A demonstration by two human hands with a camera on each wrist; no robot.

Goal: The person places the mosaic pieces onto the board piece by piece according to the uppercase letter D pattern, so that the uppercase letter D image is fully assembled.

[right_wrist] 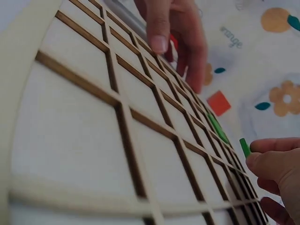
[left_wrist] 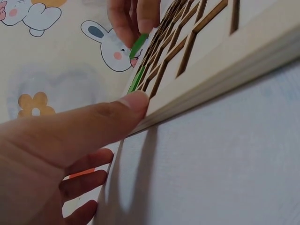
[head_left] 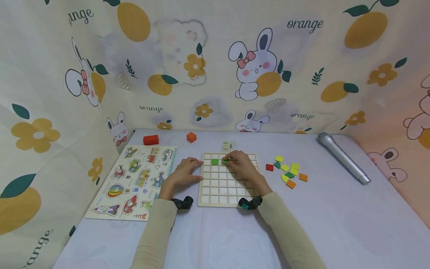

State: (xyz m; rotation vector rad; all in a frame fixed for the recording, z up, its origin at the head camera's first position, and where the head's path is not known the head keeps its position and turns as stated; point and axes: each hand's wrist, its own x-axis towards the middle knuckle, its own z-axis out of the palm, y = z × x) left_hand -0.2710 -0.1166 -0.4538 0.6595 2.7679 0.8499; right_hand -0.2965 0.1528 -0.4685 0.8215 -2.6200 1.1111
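A wooden grid board [head_left: 205,201] lies in front of me, with a green square tile [head_left: 214,161] set in a cell of its second row. My right hand [head_left: 242,166] pinches a second green tile [right_wrist: 244,147] between thumb and fingertips, just over the grid to the right of the first tile. In the left wrist view, this held tile [left_wrist: 139,45] is tilted above the cells. At the board's left edge rests my left hand [head_left: 183,173], thumb tip [left_wrist: 137,101] against the wooden rim and the other fingers loosely extended.
Loose yellow, green, orange and red tiles [head_left: 284,167] lie right of the board. A picture puzzle board [head_left: 132,179] is at left, a silver microphone [head_left: 344,158] at far right. Behind stand a red block [head_left: 150,140], an orange block [head_left: 191,137] and a small pattern card [head_left: 229,145].
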